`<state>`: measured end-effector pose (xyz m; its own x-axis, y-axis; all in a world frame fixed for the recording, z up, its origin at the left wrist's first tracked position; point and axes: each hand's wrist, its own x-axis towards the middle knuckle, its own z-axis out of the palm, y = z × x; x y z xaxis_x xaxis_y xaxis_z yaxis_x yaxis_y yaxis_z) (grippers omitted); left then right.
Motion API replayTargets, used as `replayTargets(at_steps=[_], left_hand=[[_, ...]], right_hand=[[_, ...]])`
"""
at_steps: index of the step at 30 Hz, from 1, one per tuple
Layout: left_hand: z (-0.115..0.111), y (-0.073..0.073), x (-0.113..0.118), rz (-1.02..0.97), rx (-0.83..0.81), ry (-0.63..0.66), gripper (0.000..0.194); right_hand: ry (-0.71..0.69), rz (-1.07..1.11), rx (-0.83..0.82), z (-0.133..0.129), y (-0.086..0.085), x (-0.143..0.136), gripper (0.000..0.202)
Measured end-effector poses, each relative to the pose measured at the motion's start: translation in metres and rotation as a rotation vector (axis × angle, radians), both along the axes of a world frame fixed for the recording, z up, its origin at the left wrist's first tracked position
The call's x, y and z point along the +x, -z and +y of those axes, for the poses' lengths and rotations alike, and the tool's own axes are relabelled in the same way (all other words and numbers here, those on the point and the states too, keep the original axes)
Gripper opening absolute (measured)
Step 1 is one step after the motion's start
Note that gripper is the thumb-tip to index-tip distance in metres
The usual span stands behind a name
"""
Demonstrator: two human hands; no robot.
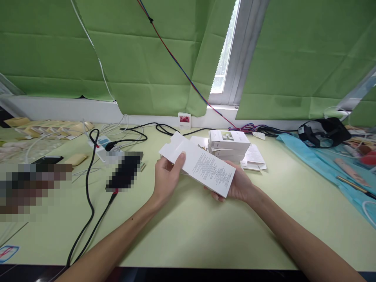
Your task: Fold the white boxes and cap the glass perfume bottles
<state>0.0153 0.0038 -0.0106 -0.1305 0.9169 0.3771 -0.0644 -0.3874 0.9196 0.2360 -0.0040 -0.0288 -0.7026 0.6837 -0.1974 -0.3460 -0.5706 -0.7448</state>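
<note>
Tilted above the middle of the table, a white cardboard box (210, 166) with small printed text on its upper face is held between both hands. Its left end is an unfolded flap with a notch. My left hand (168, 176) grips that end, thumb on top and fingers underneath. Around the lower right end my right hand (237, 184) is closed, its fingertips showing below the edge. Just behind the held box stands a stack of white boxes (230, 143), the top one bearing a flower picture. Beside the stack lies another white printed box (255, 156).
Black cables (88, 184) run down the left of the table (188, 235) near a power strip (101, 148) and a blurred dark device (125, 170). A small white box (184, 120) stands at the wall. At right are a black headset (323, 132) and blue sheet (311, 160).
</note>
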Motion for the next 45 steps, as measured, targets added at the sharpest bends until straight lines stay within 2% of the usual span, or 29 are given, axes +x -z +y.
replayTargets(at_steps=[13,26,32,37,45], left_hand=[[-0.003,-0.002,0.002,0.047,-0.022,0.058,0.041],[-0.003,0.0,0.003,0.071,0.03,0.1,0.046],[-0.005,0.002,0.002,0.176,0.049,0.115,0.039],[-0.004,0.008,0.001,0.287,0.149,0.094,0.037],[-0.005,0.006,0.002,0.323,0.149,0.068,0.035]], right_hand=[[0.014,0.005,0.021,0.001,0.002,-0.001,0.051],[0.075,-0.035,0.014,-0.002,-0.001,-0.004,0.046],[0.109,-0.058,0.031,-0.003,-0.002,-0.005,0.045],[0.13,-0.072,0.054,-0.004,-0.003,-0.006,0.046],[0.144,-0.083,0.06,-0.005,-0.004,-0.007,0.047]])
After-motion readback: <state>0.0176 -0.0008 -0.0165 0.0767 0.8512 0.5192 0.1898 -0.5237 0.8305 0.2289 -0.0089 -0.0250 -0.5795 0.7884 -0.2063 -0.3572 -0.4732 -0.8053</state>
